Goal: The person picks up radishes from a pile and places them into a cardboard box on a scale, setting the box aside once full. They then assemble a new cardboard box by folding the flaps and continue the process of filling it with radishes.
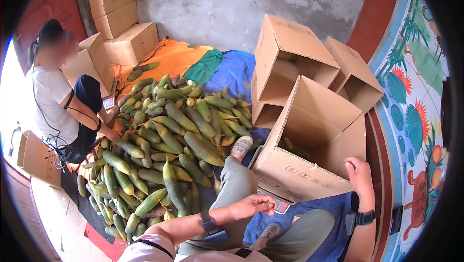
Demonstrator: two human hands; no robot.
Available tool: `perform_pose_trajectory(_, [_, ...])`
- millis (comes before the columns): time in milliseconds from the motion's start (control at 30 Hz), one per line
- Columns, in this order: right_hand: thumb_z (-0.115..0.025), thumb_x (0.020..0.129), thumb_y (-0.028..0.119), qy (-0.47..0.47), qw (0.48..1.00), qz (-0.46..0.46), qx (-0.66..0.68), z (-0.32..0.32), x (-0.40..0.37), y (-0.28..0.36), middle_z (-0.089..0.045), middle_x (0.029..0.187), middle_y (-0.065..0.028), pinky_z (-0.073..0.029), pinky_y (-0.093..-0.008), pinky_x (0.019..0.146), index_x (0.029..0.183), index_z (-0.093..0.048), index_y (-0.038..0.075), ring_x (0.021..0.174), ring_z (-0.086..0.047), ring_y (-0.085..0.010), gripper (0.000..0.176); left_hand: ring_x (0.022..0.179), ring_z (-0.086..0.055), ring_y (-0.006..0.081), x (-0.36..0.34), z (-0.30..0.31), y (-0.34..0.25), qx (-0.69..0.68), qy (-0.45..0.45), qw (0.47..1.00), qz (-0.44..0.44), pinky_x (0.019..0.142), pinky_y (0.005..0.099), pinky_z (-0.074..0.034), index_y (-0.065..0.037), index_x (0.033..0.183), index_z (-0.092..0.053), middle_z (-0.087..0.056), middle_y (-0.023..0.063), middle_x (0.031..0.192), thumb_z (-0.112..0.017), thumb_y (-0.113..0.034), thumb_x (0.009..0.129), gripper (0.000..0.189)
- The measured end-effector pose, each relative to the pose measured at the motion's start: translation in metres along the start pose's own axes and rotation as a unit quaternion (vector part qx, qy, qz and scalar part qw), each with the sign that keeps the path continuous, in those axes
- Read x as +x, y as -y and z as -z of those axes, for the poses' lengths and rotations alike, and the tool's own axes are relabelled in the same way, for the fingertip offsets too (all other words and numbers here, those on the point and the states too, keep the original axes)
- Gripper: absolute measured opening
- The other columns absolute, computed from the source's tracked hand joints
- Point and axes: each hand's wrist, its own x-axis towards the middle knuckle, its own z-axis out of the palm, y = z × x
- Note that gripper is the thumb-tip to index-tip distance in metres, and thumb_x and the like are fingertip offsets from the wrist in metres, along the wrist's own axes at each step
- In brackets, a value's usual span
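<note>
A cardboard box (309, 172) stands open-topped in front of me, tilted in view, with a few green radishes (293, 149) inside, partly in shadow. My right hand (359, 174) is at the box's near right corner, its fingers bent over the edge. My left hand (252, 206) hovers by the box's lower front, above a small digital scale (281, 206) whose keypad shows beneath the box. Its fingers are loosely curved and hold nothing. A large heap of green radishes (169, 136) lies to the left of my knee.
Another person (55, 92) crouches left of the heap, one hand on the radishes, beside a second scale (108, 102). Cardboard boxes (295, 44) are stacked behind mine; more boxes (130, 44) stand by the grey wall. Orange and blue sheets cover the floor. A painted tile wall (415, 117) runs along the right.
</note>
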Motion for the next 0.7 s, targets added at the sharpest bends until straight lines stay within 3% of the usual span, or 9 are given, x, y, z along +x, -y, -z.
perform_pose_trajectory(200, [-0.054,0.083,0.002,-0.105,0.992,0.054,-0.040,0.003,-0.064,0.024,-0.060,0.102,-0.0174,-0.044,-0.0406,0.085,0.102,-0.060,0.000,0.096,-0.055,-0.0360,0.020,0.093,-0.056,0.0094,0.000,0.000,0.005,0.003,-0.003,1.000,-0.005,0.091,0.0261,-0.041,-0.004,0.106,-0.060,-0.063,0.0019,0.093,-0.045,-0.022,0.099,0.024])
perform_pose_trajectory(300, [-0.051,0.086,0.005,-0.258,0.962,0.074,-0.052,-0.011,-0.097,0.013,-0.057,0.106,-0.0192,-0.043,-0.0427,0.088,0.105,-0.057,-0.004,0.098,-0.055,-0.0362,0.021,0.092,-0.057,0.0100,-0.004,-0.001,0.009,-0.015,-0.020,1.000,-0.005,0.092,0.0260,-0.042,-0.003,0.107,-0.059,-0.064,0.0031,0.094,-0.046,-0.024,0.100,0.026])
perform_pose_trajectory(400, [-0.051,0.087,0.006,-0.279,0.958,0.068,-0.010,-0.034,-0.131,-0.002,-0.057,0.104,-0.0201,-0.044,-0.0428,0.086,0.104,-0.057,-0.004,0.097,-0.055,-0.0359,0.020,0.092,-0.059,0.0113,-0.015,-0.006,0.012,-0.054,-0.048,0.997,-0.012,0.092,0.0273,-0.044,-0.001,0.110,-0.059,-0.064,0.0051,0.095,-0.046,-0.027,0.099,0.031])
perform_pose_trajectory(700, [-0.053,0.083,0.002,-0.223,0.969,0.017,0.101,-0.119,-0.188,-0.028,-0.058,0.098,-0.0187,-0.045,-0.0414,0.083,0.099,-0.058,-0.002,0.093,-0.057,-0.0355,0.018,0.097,-0.058,0.0120,-0.061,-0.027,0.007,-0.041,-0.104,0.993,0.049,0.093,0.0278,-0.044,-0.001,0.110,-0.058,-0.062,0.0037,0.097,-0.050,-0.030,0.097,0.032])
